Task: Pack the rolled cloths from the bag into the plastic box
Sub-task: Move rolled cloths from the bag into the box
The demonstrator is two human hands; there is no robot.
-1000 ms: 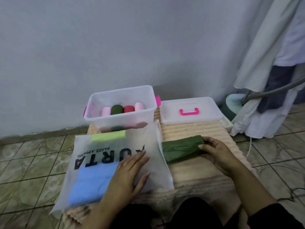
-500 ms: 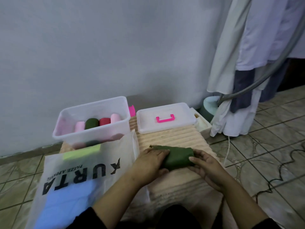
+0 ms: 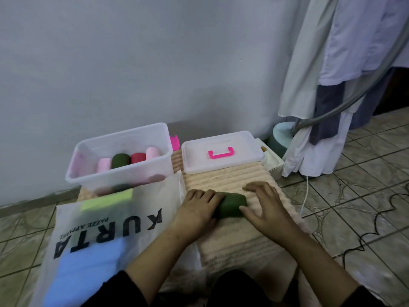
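Note:
A green rolled cloth lies on the beige ribbed mat. My left hand covers its left end and my right hand rests on its right end, fingers spread. The clear plastic box stands at the back left with pink, green and red rolled cloths inside. The translucent bag printed "KURTA" lies in front of the box, with a blue cloth and a light green cloth showing through it.
The box's lid with a pink handle lies on the mat at the back right. Clothes hang on a stand at the right. A black cable and a white cord run over the tiled floor.
My left hand left the bag and joined my right hand on the green cloth. The cloth is now shorter and rounder. The view shifted up and to the right.

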